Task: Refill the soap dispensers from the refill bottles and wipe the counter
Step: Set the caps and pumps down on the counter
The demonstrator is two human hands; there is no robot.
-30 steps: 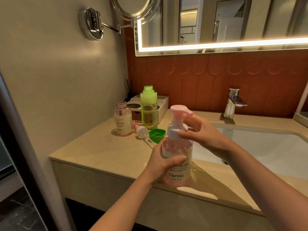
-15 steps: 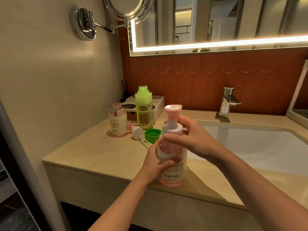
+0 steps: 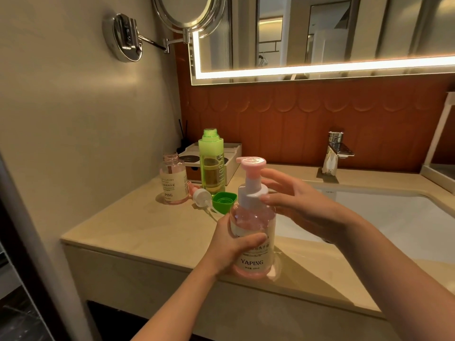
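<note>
A pink soap dispenser (image 3: 253,222) with a pink pump head stands on the beige counter (image 3: 138,225) near its front edge. My left hand (image 3: 230,247) grips its body around the label. My right hand (image 3: 298,205) holds the white collar under the pump between thumb and fingers. Farther back stand a small pink bottle (image 3: 173,179) with no cap and a tall green bottle (image 3: 211,163), also uncapped. A loose white pump (image 3: 201,196) and a green cap (image 3: 224,201) lie between them and the dispenser.
A white sink basin (image 3: 384,217) fills the right of the counter, with a chrome faucet (image 3: 336,153) behind it. A white tray box (image 3: 231,153) sits at the back wall. A round mirror on an arm (image 3: 172,25) juts from the left wall.
The pump head has turned from facing right toward facing me as my right hand twists the collar. My left hand keeps its grip on the bottle body.
</note>
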